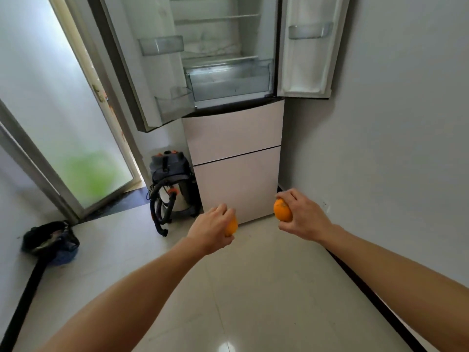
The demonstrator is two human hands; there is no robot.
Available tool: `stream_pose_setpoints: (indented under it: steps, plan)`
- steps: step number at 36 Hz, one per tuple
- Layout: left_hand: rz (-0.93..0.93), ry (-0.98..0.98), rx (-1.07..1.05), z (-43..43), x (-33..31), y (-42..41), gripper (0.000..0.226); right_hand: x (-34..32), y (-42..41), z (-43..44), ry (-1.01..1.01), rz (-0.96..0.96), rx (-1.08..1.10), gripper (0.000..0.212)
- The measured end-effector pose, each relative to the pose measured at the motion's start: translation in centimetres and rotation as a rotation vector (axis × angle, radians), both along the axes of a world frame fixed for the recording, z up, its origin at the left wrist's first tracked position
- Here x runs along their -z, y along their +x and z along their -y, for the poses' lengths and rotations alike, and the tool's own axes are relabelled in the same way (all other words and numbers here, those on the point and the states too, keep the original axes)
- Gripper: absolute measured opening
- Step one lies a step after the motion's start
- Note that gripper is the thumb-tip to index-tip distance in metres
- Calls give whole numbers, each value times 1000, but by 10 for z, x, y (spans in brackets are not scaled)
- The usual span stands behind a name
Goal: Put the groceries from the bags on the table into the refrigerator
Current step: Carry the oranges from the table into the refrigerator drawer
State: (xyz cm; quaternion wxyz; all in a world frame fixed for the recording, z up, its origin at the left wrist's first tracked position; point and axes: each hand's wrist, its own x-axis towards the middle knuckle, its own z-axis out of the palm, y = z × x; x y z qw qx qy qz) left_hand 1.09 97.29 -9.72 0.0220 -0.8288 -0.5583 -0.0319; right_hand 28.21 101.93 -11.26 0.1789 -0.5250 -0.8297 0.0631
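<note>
Before the refrigerator [236, 138], whose two upper doors are swung wide, both arms are stretched forward over the pale tiled floor [266, 288]. One orange [232, 226] is gripped in the left hand [212, 228], the fingers curled over its top so that only its right side is seen. A second orange [281, 210] is held in the right hand [303, 214], fingers wrapped over it and the thumb tucked beneath. Both fruits are carried low, level with the lower drawer fronts, well below the open compartment. Inside it, bare wire shelves and a clear crisper drawer [229, 82] are seen. Beside the refrigerator on the left, a canister vacuum cleaner [172, 184] with a coiled hose is stood on the floor, and a dark bin [50, 241] is set by the left wall.
</note>
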Motion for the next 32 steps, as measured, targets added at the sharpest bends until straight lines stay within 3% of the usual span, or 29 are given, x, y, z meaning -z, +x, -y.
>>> stream_pose_setpoints:
  steps: [11,21,32]
  plan:
    - [-6,30,-25,-228,-15,43,62,-12,40,-233,30,-32,-21,75]
    - [164,217,-133,-389,-65,21,67,-71,13,-416,109,-57,-104,76]
    - [313,487,-185,-580,-172,-42,64,-152,-48,-606,270,-177,-114,76]
